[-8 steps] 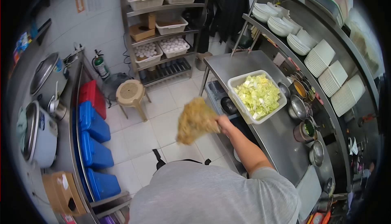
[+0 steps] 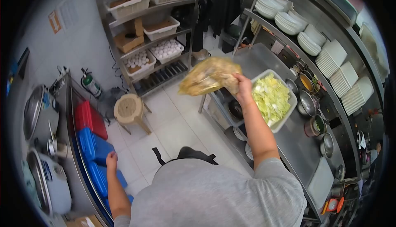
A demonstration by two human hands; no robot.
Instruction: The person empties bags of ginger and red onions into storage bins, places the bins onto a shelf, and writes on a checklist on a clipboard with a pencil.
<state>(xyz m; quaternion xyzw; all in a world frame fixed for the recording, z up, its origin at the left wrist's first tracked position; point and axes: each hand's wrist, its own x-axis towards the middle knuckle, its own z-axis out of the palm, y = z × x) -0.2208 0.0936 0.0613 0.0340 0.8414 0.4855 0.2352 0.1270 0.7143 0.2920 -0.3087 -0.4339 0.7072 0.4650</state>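
My right hand [image 2: 243, 87] grips a yellowish see-through plastic bag [image 2: 208, 76] by its right end. The bag is crumpled and hangs in the air above the floor, left of the steel table; what is inside, if anything, I cannot make out. Just right of that hand, a white plastic tub [image 2: 290, 103] full of chopped leafy cabbage [image 2: 270, 99] stands on the table. My left hand [image 2: 111, 160] is low on the left, in front of the blue bins [image 2: 94, 146]. Its fingers are curled in, with nothing visible in them.
A beige stool [image 2: 128, 108] stands on the tiled floor. Behind it, a rack [image 2: 159, 78] holds tubs of eggs [image 2: 167, 49]. Along the right run the steel table [image 2: 284, 138], metal bowls [image 2: 307, 103] and shelves of stacked white dishes [image 2: 332, 56]. A red bin [image 2: 91, 119] is at the left.
My right hand has carried the bag up and away from me, and the bag now stretches out to the left. My left hand has come into view at the left. The view has shifted slightly.
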